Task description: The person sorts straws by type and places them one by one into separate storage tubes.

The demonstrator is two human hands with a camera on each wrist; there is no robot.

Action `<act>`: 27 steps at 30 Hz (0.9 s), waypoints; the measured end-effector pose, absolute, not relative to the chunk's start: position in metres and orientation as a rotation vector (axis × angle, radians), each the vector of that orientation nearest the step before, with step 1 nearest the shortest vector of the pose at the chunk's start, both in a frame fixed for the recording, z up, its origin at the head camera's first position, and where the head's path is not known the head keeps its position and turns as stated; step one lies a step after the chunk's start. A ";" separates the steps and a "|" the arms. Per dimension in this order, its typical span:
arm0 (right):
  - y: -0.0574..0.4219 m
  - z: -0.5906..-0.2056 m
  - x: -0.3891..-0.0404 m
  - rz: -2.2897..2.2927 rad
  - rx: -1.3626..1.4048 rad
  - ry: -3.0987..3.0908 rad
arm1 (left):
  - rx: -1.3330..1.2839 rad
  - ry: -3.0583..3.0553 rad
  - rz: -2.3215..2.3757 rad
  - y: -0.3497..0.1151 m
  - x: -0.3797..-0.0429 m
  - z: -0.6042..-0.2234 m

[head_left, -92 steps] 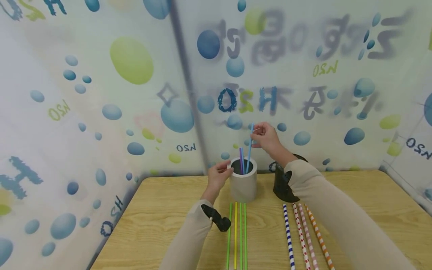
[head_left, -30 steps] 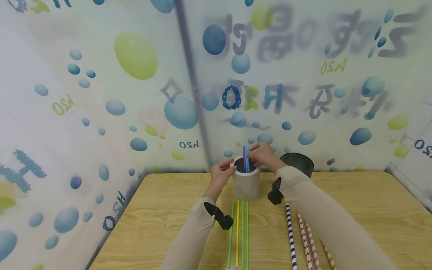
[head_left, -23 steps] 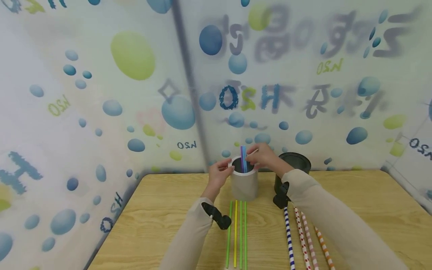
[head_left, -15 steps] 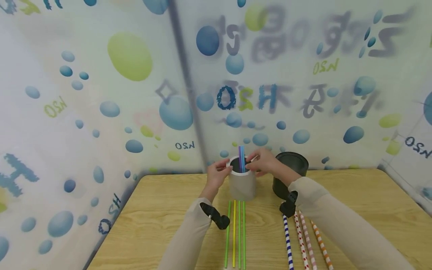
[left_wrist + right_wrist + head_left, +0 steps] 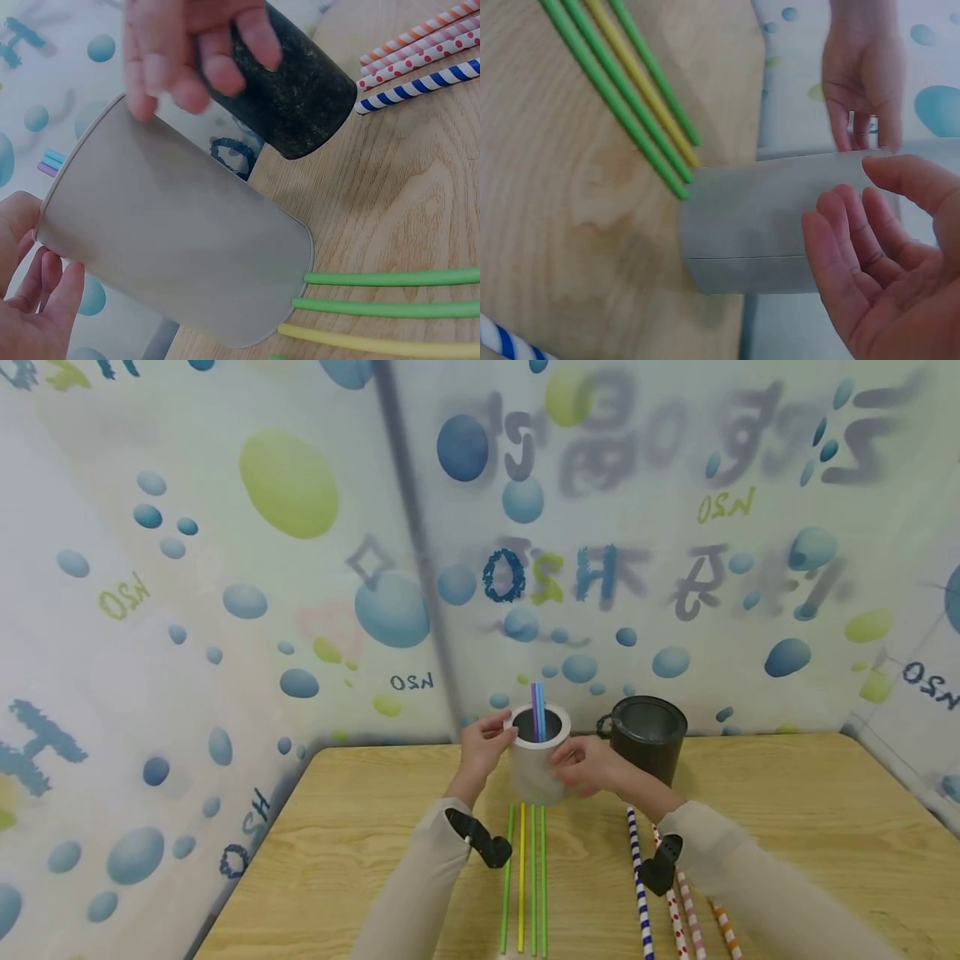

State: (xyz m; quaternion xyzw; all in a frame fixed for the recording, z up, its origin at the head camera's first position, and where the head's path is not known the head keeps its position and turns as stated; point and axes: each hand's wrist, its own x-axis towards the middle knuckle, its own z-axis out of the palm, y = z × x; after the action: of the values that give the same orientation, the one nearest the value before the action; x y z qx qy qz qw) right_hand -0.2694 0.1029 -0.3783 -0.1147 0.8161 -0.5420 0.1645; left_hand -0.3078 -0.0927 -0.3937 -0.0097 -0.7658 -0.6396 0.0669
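Note:
A light grey cylindrical container (image 5: 534,777) stands upright at the back of the table, with purple and blue drinking straws (image 5: 538,706) poking out of its mouth. My left hand (image 5: 482,753) holds the container by its left rim; in the left wrist view the fingers (image 5: 64,296) lie against the wall just under the edge. Over on the container's right side, my right hand (image 5: 596,766) holds nothing. Its fingers are loosely bent with a gap to the thumb, as the right wrist view shows, and they overlap the container's wall in the head view.
To the right stands a black cup (image 5: 651,747) with a small ring handle. Green straws (image 5: 533,885) and a yellow straw (image 5: 522,885) lie in front of the container. Blue-striped (image 5: 639,885), red-dotted, pink-striped and orange-striped straws lie partly under the right forearm. A printed curtain (image 5: 300,610) hangs behind.
My right hand has lowered a blue straw into the container, let it go, and moved down and right off the straws. The left hand keeps its place at the rim.

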 end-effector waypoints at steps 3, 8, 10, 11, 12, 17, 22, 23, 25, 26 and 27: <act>0.104 -0.391 -0.266 -1.541 -0.289 2.307 | -0.022 -2.312 -1.928 -0.092 -0.307 -0.393; 0.101 -0.411 -0.264 -1.528 -0.205 2.324 | -0.021 -2.317 -1.928 -0.092 -0.307 -0.393; 0.099 -0.420 -0.263 -1.519 -0.182 2.343 | -0.017 -2.316 -1.931 -0.093 -0.306 -0.392; 0.098 -0.424 -0.262 -1.517 -0.168 2.353 | -0.014 -2.315 -1.932 -0.093 -0.307 -0.392; 0.097 -0.428 -0.261 -1.520 -0.168 2.357 | -0.012 -2.316 -1.931 -0.093 -0.307 -0.392; 0.087 -0.445 -0.255 -1.575 -0.081 2.332 | -0.004 -2.312 -1.938 -0.093 -0.307 -0.392; 0.075 -0.457 -0.249 -1.666 0.052 2.293 | 0.004 -2.305 -1.939 -0.093 -0.307 -0.392; 0.073 -0.460 -0.248 -1.675 0.071 2.301 | 0.005 -2.304 -1.939 -0.093 -0.307 -0.392; 0.070 -0.466 -0.247 -1.701 0.098 2.311 | 0.008 -2.301 -1.940 -0.093 -0.307 -0.393; 0.068 -0.469 -0.246 -1.715 0.107 2.320 | 0.010 -2.300 -1.941 -0.093 -0.307 -0.392; 0.067 -0.472 -0.246 -1.728 0.106 2.333 | 0.010 -2.300 -1.941 -0.093 -0.307 -0.393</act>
State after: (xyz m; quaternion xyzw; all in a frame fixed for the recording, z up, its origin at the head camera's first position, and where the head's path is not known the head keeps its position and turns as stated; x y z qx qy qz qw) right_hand -0.2459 0.0670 -0.4722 0.0361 0.7975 -0.5905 0.1180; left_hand -0.3066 -0.0929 -0.3926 0.0033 -0.7626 -0.6436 0.0657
